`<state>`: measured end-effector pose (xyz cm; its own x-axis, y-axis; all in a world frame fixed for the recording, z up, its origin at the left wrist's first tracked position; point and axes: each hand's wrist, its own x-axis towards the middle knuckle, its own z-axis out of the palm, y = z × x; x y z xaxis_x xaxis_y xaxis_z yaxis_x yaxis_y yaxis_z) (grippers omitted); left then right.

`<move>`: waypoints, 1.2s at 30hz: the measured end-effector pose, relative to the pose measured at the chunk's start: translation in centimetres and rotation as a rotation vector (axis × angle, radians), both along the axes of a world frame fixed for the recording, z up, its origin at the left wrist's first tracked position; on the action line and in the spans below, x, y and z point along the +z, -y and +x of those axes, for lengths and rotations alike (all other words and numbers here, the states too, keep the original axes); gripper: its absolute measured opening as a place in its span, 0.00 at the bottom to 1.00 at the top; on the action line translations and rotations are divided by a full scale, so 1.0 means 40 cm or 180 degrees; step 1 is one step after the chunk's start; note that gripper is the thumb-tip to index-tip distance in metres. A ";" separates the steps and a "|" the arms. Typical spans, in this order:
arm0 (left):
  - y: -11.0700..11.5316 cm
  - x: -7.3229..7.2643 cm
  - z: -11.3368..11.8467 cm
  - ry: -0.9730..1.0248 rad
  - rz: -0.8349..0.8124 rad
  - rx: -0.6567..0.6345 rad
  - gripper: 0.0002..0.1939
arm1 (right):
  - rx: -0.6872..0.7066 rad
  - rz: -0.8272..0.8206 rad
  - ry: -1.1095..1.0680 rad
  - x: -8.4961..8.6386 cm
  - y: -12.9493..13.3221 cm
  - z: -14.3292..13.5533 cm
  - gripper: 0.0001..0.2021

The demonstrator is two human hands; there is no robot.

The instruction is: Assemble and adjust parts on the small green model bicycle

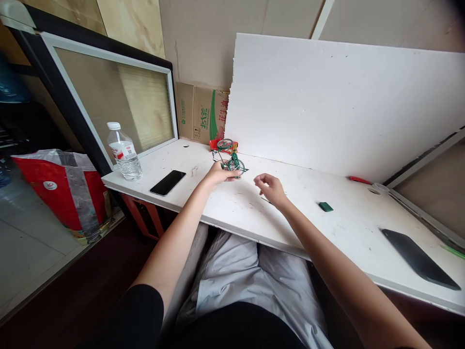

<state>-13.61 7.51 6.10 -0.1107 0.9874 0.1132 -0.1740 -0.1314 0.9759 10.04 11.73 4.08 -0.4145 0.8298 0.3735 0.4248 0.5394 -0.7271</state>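
Note:
My left hand [220, 173] is closed on a small green model bicycle [235, 164], held above the white table near its middle. One wheel of the model is close to my thumb; the other stands farther up and back, in front of a red box [213, 145]. My right hand [271, 188] is to the right of the model, apart from it, with its fingers bent together. Whether anything is between those fingers is too small to tell. A thin dark piece [266, 199] lies on the table just under my right hand.
On the white table [232, 206] are a phone [168, 182] and a water bottle [125, 154] at left, a small green block [326, 207], a black tablet-like object [419, 258] and a red-handled tool [359, 180] at right. A white board [327, 106] and a cardboard box [199, 111] stand behind.

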 end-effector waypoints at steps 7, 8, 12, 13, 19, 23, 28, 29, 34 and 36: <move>0.043 -0.009 0.223 0.0022 0.0130 -0.0550 0.35 | -0.0478 0.0505 -0.1194 0.021 0.127 0.172 0.15; 0.053 -0.010 0.250 -0.0008 0.0104 -0.0626 0.35 | -0.0542 0.0690 -0.1174 0.021 0.134 0.181 0.14; 0.092 -0.012 0.320 -0.0066 0.0258 -0.0748 0.30 | -0.0483 0.1068 -0.1045 0.016 0.140 0.196 0.12; 0.099 -0.012 0.329 -0.0050 0.0281 -0.0775 0.29 | -0.0429 0.1010 -0.1081 0.015 0.139 0.198 0.12; 0.116 -0.005 0.339 -0.0049 0.0325 -0.0776 0.28 | -0.0324 0.0631 -0.1271 -0.005 0.135 0.211 0.13; 0.117 0.000 0.327 -0.0131 0.0298 -0.0827 0.28 | -0.0161 0.0275 -0.1575 -0.015 0.136 0.205 0.15; 0.118 0.005 0.319 0.0050 0.0240 -0.0930 0.30 | -0.0194 0.0120 -0.1737 -0.010 0.146 0.190 0.14; 0.119 0.006 0.319 0.0086 0.0251 -0.0943 0.30 | -0.0205 0.0151 -0.1757 -0.009 0.149 0.189 0.14; 0.125 0.012 0.324 0.0133 0.0267 -0.0945 0.30 | -0.0387 0.0699 -0.1497 -0.007 0.162 0.193 0.10; 0.132 0.019 0.325 0.0128 0.0275 -0.0960 0.29 | -0.0535 0.1013 -0.1307 -0.004 0.168 0.196 0.09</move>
<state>-0.60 2.23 6.87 0.1797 0.9632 0.1997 -0.2558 -0.1502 0.9550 17.86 5.01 3.92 -0.0530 0.6917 0.7203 0.2397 0.7090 -0.6632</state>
